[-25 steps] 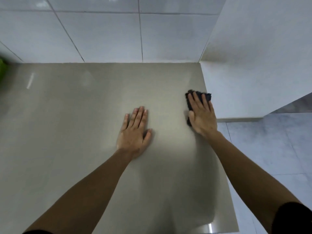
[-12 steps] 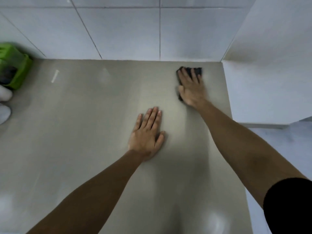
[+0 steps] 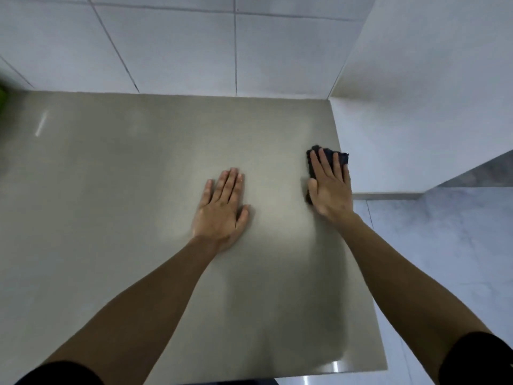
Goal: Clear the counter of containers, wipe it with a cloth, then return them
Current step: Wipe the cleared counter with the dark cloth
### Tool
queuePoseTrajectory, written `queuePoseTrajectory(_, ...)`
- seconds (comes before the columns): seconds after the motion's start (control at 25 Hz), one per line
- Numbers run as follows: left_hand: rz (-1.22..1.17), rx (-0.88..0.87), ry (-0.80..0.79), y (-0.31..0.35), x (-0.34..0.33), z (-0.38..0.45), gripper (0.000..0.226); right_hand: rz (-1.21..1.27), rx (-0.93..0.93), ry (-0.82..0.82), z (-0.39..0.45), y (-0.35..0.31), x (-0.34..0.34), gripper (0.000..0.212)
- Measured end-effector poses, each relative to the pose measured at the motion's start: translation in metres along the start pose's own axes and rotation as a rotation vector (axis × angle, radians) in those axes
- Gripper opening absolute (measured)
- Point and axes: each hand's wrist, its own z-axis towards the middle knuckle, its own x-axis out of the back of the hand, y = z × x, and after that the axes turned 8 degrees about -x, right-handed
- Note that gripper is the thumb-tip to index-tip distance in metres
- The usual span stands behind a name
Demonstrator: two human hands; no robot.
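Item one: your right hand [image 3: 330,187], fingers [image 3: 323,162] straight and together, pressing flat on the dark cloth [image 3: 329,157], which lies at the right edge of the grey bench [image 3: 125,190], just beside the white side wall [image 3: 416,120]. Item two: your left hand [image 3: 222,209], fingers spread flat on the bench near its middle, holding nothing. Item three: a green blur [image 3: 2,93] at the far left edge, too smeared to identify.
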Motion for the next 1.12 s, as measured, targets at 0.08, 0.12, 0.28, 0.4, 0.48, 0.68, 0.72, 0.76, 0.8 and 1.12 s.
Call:
queuePoseTrajectory(0.08, 0.006, -0.003, -0.001, 0.001, -0.001, -0.001, 0.071, 0.027, -0.106, 0.017, 0.011, -0.044, -0.006, 0.064)
queuePoseTrajectory(0.12, 0.01, -0.004, -0.006, 0.001, -0.002, -0.002, 0.072, 0.031, -0.09, 0.008, 0.006, -0.065, -0.009, 0.065)
queuePoseTrajectory(0.28, -0.06, -0.037, -0.086, -0.009, 0.002, 0.004, 0.069, 0.004, 0.135, -0.021, -0.069, -0.106, -0.021, 0.071)
queuePoseTrajectory(0.4, -0.106, -0.07, -0.115, -0.017, 0.007, -0.019, 0.07, 0.062, 0.156, -0.052, -0.141, -0.092, -0.022, 0.07)
queuePoseTrajectory(0.48, -0.061, -0.102, -0.079, -0.01, 0.005, -0.054, 0.071, 0.054, 0.144, -0.045, -0.181, -0.072, -0.024, 0.069)
queuePoseTrajectory(0.68, 0.006, -0.12, -0.01, 0.02, -0.008, -0.132, 0.07, 0.015, 0.11, 0.007, -0.24, -0.01, -0.03, 0.069)
queuePoseTrajectory(0.72, 0.016, -0.098, -0.006, 0.02, -0.01, -0.141, 0.07, 0.003, 0.109, 0.018, -0.249, 0.002, -0.03, 0.068)
queuePoseTrajectory(0.76, 0.027, -0.076, -0.002, 0.02, -0.012, -0.149, 0.07, -0.005, 0.111, 0.023, -0.257, 0.012, -0.031, 0.068)
queuePoseTrajectory(0.8, 0.033, -0.054, -0.002, 0.019, -0.013, -0.155, 0.07, -0.007, 0.118, 0.022, -0.264, 0.02, -0.031, 0.068)
queuePoseTrajectory(1.12, -0.038, -0.01, -0.019, 0.002, -0.01, -0.18, 0.075, -0.007, 0.152, 0.009, -0.276, 0.037, -0.031, 0.066)
